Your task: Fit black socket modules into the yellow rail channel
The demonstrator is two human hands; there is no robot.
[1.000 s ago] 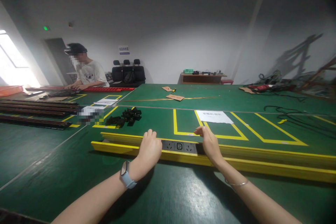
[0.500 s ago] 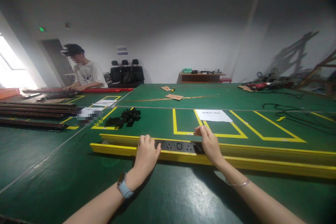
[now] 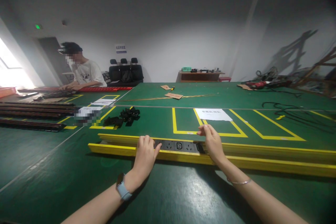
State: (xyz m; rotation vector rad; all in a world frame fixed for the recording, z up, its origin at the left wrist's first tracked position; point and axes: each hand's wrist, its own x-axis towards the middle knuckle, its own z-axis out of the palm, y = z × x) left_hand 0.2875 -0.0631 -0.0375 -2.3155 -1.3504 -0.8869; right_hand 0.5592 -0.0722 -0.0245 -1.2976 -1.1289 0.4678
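A long yellow channel lies across the green table in front of me. Inside it sits a black socket module with several outlets. My left hand rests on the channel at the module's left end, fingers curled over the rail and touching the module. My right hand is at the module's right end, fingers bent and pressed against it. A watch is on my left wrist, a thin bracelet on my right.
A pile of black parts lies behind the channel to the left. A white sheet lies inside yellow floor-tape boxes. Dark rails are stacked far left. Another person works at the far left. Black cables trail at right.
My left hand slid slightly left and lower along the channel. My right hand shifted a little right. More of the black module shows between them.
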